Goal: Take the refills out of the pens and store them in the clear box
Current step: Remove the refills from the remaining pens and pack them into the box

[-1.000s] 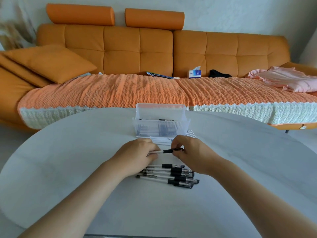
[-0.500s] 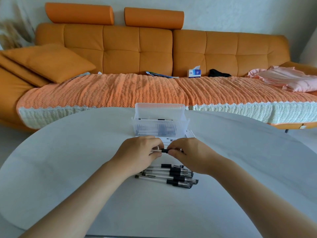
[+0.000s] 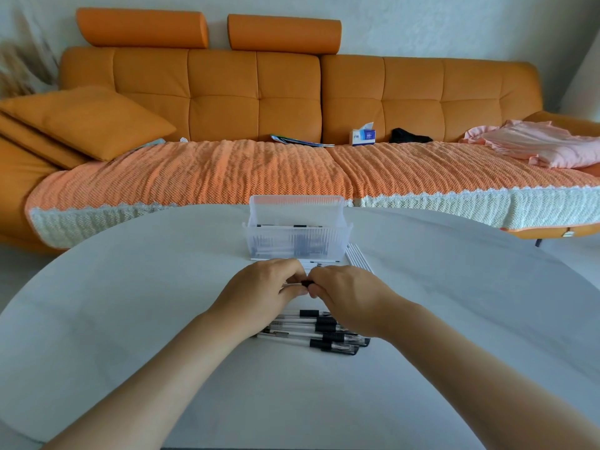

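My left hand (image 3: 263, 293) and my right hand (image 3: 349, 300) meet knuckle to knuckle over the white table, both gripping one pen (image 3: 306, 282). Only a short black piece of that pen shows between my fingers; the rest is hidden. Under my wrists lies a pile of several clear pens with black grips (image 3: 324, 336). Just beyond my hands stands the clear box (image 3: 297, 235), its lid raised behind it, with dark pen parts visible inside. White refills or tubes (image 3: 358, 258) lie on the table at the box's front and right.
The round white table (image 3: 130, 319) spreads wide around the work spot. Behind it runs an orange sofa (image 3: 292, 102) with a cushion, a tissue box (image 3: 363, 135), papers and pink cloth.
My hands have closed together along the pen. A second ago a long stretch of it showed between them; now only a small black piece is visible.
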`<action>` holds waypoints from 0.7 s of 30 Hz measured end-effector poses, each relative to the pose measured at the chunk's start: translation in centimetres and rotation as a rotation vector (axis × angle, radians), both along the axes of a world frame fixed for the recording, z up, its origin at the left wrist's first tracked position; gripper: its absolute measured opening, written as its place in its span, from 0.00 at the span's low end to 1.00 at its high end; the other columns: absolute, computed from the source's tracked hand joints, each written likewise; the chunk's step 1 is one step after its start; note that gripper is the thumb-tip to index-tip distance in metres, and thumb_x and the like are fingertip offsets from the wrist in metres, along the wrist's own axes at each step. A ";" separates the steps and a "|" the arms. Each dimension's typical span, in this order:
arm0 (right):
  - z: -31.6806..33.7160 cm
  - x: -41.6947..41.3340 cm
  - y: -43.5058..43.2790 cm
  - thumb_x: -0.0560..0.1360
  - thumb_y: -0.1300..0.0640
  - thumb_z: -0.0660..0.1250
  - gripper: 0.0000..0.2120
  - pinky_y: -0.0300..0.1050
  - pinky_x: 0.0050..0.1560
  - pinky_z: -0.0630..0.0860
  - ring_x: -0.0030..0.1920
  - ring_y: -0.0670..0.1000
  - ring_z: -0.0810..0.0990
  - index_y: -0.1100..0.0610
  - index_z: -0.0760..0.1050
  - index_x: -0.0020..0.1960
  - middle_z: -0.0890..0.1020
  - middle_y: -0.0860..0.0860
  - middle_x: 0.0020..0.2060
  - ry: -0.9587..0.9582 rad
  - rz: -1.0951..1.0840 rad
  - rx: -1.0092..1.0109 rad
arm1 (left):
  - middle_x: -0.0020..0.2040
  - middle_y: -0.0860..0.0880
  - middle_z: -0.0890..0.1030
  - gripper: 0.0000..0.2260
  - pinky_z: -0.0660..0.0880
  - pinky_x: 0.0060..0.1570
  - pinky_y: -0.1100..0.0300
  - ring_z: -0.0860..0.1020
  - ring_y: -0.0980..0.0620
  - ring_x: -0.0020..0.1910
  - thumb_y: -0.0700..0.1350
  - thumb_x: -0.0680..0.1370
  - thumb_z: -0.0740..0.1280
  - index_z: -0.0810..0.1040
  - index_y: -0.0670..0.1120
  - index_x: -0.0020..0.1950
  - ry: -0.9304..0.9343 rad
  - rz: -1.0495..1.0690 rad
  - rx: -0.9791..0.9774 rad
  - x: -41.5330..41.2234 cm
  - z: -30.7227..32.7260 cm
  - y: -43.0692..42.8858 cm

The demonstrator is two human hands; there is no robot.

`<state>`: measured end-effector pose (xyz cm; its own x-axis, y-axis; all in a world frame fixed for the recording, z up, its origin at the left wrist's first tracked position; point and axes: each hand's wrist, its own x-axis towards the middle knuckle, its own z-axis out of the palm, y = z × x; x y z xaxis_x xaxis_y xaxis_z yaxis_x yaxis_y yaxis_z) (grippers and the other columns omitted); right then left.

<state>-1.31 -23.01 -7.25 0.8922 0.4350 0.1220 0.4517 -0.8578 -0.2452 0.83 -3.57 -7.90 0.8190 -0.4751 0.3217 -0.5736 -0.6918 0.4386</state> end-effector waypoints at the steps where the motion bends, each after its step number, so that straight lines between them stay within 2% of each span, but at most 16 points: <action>1: 0.1 -0.1 0.0 0.84 0.53 0.53 0.12 0.53 0.41 0.74 0.38 0.54 0.76 0.55 0.73 0.49 0.78 0.51 0.39 -0.022 0.006 -0.009 | 0.44 0.61 0.80 0.02 0.69 0.38 0.67 0.75 0.65 0.41 0.52 0.77 0.70 0.79 0.56 0.47 0.004 -0.001 -0.010 0.0 0.0 0.0; 3: 0.2 -0.1 0.2 0.84 0.52 0.53 0.13 0.53 0.38 0.73 0.34 0.55 0.74 0.57 0.72 0.48 0.77 0.52 0.36 -0.053 0.013 -0.028 | 0.44 0.61 0.80 0.02 0.72 0.41 0.65 0.75 0.65 0.41 0.51 0.77 0.70 0.79 0.55 0.47 0.011 -0.001 -0.024 0.1 0.2 0.1; 6: 0.4 0.0 0.2 0.84 0.50 0.53 0.14 0.52 0.36 0.71 0.32 0.53 0.71 0.56 0.71 0.48 0.75 0.51 0.34 -0.044 0.007 -0.015 | 0.43 0.61 0.80 0.02 0.68 0.38 0.69 0.75 0.67 0.40 0.51 0.76 0.70 0.79 0.54 0.47 0.023 -0.006 -0.031 0.2 0.4 0.3; 10: 0.7 0.2 0.3 0.83 0.45 0.55 0.12 0.49 0.41 0.73 0.38 0.49 0.75 0.51 0.71 0.57 0.75 0.45 0.36 0.057 -0.002 0.054 | 0.45 0.61 0.80 0.03 0.70 0.38 0.65 0.74 0.63 0.39 0.53 0.77 0.69 0.78 0.55 0.48 -0.011 0.019 0.045 0.4 0.6 0.7; 12: 0.7 0.2 0.0 0.82 0.49 0.57 0.10 0.50 0.45 0.75 0.40 0.49 0.76 0.51 0.69 0.61 0.76 0.45 0.39 0.098 -0.037 0.087 | 0.46 0.60 0.80 0.03 0.72 0.41 0.62 0.75 0.61 0.41 0.53 0.77 0.69 0.77 0.55 0.49 -0.016 0.044 0.088 0.6 0.7 1.0; 14: 0.6 0.3 -0.4 0.81 0.55 0.55 0.09 0.52 0.48 0.77 0.43 0.51 0.77 0.52 0.69 0.59 0.76 0.47 0.45 0.103 -0.073 0.112 | 0.47 0.60 0.80 0.03 0.74 0.43 0.60 0.75 0.60 0.43 0.53 0.77 0.68 0.77 0.56 0.49 -0.005 0.072 0.109 0.9 0.9 1.5; 17: 0.2 0.7 -1.4 0.82 0.59 0.55 0.11 0.45 0.49 0.75 0.45 0.51 0.77 0.52 0.74 0.57 0.72 0.47 0.52 0.108 -0.128 0.078 | 0.47 0.61 0.78 0.03 0.72 0.41 0.61 0.75 0.60 0.43 0.54 0.78 0.67 0.76 0.57 0.49 0.019 0.109 0.120 1.4 1.1 2.3; 19: -0.2 0.8 -2.0 0.82 0.58 0.57 0.12 0.40 0.46 0.72 0.43 0.50 0.77 0.50 0.78 0.58 0.69 0.46 0.52 0.094 -0.152 0.051 | 0.47 0.61 0.78 0.03 0.71 0.41 0.62 0.75 0.60 0.44 0.54 0.78 0.66 0.76 0.57 0.49 0.035 0.125 0.133 1.5 1.1 2.8; 21: -0.5 0.9 -2.2 0.82 0.56 0.61 0.11 0.38 0.48 0.70 0.45 0.48 0.77 0.48 0.78 0.61 0.70 0.44 0.51 0.090 -0.168 0.067 | 0.47 0.61 0.78 0.03 0.70 0.41 0.63 0.75 0.59 0.46 0.54 0.78 0.66 0.76 0.57 0.49 0.051 0.131 0.146 1.5 1.0 3.0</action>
